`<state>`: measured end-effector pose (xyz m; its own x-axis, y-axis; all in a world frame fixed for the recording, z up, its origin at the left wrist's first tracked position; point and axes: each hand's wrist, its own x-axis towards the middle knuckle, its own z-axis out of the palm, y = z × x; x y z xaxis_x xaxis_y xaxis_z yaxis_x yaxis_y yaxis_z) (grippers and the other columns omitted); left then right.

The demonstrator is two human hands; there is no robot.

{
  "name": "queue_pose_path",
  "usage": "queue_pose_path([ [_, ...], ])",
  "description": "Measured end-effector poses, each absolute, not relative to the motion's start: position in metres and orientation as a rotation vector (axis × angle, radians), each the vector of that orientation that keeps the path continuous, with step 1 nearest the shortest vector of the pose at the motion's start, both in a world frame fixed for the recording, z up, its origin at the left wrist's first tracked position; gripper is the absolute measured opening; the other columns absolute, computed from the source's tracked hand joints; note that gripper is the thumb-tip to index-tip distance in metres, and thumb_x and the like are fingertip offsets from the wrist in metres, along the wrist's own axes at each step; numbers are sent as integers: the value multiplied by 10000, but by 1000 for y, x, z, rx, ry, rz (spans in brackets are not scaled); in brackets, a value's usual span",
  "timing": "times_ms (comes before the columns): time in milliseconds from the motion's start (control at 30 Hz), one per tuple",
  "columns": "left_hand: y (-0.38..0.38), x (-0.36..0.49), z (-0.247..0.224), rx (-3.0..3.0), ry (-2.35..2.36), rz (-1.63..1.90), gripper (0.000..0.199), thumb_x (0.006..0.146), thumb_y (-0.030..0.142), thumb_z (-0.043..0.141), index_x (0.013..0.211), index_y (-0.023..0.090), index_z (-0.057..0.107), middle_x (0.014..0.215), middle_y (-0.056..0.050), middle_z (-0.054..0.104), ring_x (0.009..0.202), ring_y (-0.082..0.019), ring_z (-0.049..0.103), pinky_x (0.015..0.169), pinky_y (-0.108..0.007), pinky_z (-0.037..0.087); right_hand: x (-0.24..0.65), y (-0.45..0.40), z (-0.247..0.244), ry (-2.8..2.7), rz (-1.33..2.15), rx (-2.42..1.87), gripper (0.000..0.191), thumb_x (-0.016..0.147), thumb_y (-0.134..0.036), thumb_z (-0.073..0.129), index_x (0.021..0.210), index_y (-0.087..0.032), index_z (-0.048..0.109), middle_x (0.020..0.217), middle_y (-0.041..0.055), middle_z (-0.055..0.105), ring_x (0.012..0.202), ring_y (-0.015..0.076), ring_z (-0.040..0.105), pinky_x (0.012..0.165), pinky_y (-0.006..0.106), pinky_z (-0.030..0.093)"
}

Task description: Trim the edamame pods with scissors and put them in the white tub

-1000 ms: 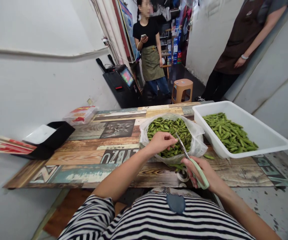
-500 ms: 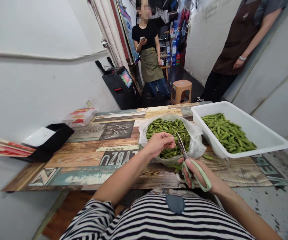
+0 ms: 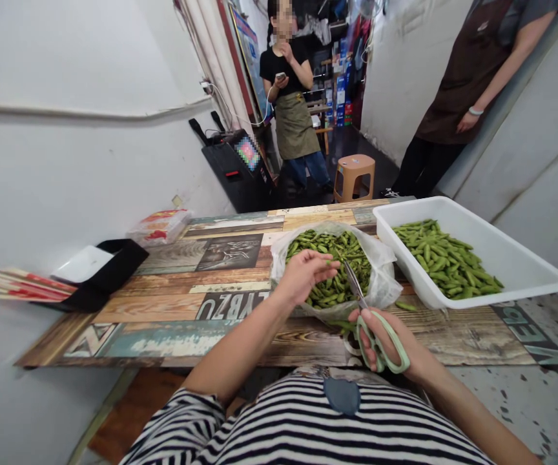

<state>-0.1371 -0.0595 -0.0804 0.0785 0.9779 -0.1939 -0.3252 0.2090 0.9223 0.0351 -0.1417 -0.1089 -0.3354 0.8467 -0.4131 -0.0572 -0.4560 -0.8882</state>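
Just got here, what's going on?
The right hand holds green-handled scissors, blades over an open bag of green pods. The left hand is over the bag too, apparently with something small and green at its fingertips. More pods lie in the white tub alongside. Two people stand beyond the table.

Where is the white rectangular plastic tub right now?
Head view, right side: the white rectangular plastic tub sits on the wood-patterned table, just right of the translucent plastic bag of green pods.
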Motion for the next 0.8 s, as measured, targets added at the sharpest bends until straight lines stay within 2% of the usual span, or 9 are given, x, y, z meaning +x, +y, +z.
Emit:
queue_pose_path([
  [67, -41, -147, -76, 1017, 1159, 1212, 79, 708, 95, 580, 724, 134, 513, 752, -2, 629, 611, -72, 590, 630, -223, 484, 38, -143, -107, -1049, 1871, -1211, 465, 745, -620, 562, 905, -186, 514, 516, -81, 477, 366, 74, 451, 346, 199, 405],
  [133, -21, -154, -78, 1369, 1376, 1131, 91, 684, 109, 578, 767, 144, 592, 675, 21, 601, 573, -74, 540, 605, -216, 444, 39, -145, -107, -1032, 1873, -1185, 453, 766, -609, 547, 924, -187, 508, 526, -83, 475, 372, 73, 449, 355, 201, 404],
  [233, 3, -156, -88, 1893, 1584, 795, 196, 660, 182, 636, 847, 172, 694, 674, 6, 626, 630, -121, 548, 652, -249, 428, 39, -146, -109, -1041, 1861, -1183, 441, 787, -606, 523, 933, -190, 503, 526, -83, 478, 371, 74, 438, 355, 204, 389],
  [333, 15, -150, -99, 2077, 1614, 593, 163, 667, 241, 664, 807, 186, 726, 730, -21, 671, 699, -160, 580, 696, -271, 427, 37, -146, -109, -1053, 1847, -1207, 464, 766, -626, 532, 925, -192, 500, 517, -83, 470, 369, 79, 433, 352, 207, 377],
  [433, 16, -143, -100, 2015, 1503, 673, 135, 665, 236, 671, 775, 169, 713, 770, -30, 685, 737, -156, 590, 702, -256, 428, 37, -146, -109, -1064, 1826, -1223, 478, 752, -638, 538, 923, -193, 498, 514, -84, 460, 371, 81, 431, 354, 209, 376],
  [533, 8, -142, -92, 1677, 1274, 814, 134, 696, 243, 645, 769, 131, 649, 785, -37, 678, 619, -89, 529, 608, -214, 403, 40, -145, -109, -1102, 1801, -1246, 482, 764, -639, 520, 944, -193, 490, 537, -81, 455, 390, 84, 433, 365, 218, 388],
  [600, 1, -144, -86, 1415, 1075, 785, 175, 712, 278, 640, 772, 118, 604, 797, -47, 674, 525, -46, 448, 519, -185, 345, 45, -144, -108, -1216, 1764, -1232, 477, 793, -624, 498, 976, -184, 487, 583, -62, 478, 440, 96, 471, 418, 239, 429],
  [700, -11, -149, -82, 1218, 927, 688, 280, 648, 327, 713, 773, 103, 600, 733, -45, 659, 473, -20, 386, 463, -168, 259, 51, -143, -106, -1400, 1728, -1173, 478, 831, -598, 466, 1034, -167, 486, 656, -33, 508, 520, 115, 517, 510, 269, 472],
  [800, -22, -150, -82, 1210, 978, 698, 328, 591, 355, 758, 734, 89, 628, 654, -37, 645, 459, -22, 373, 458, -178, 245, 52, -142, -104, -1455, 1719, -1201, 494, 837, -596, 457, 1053, -154, 499, 652, -31, 493, 511, 112, 501, 498, 268, 466],
])
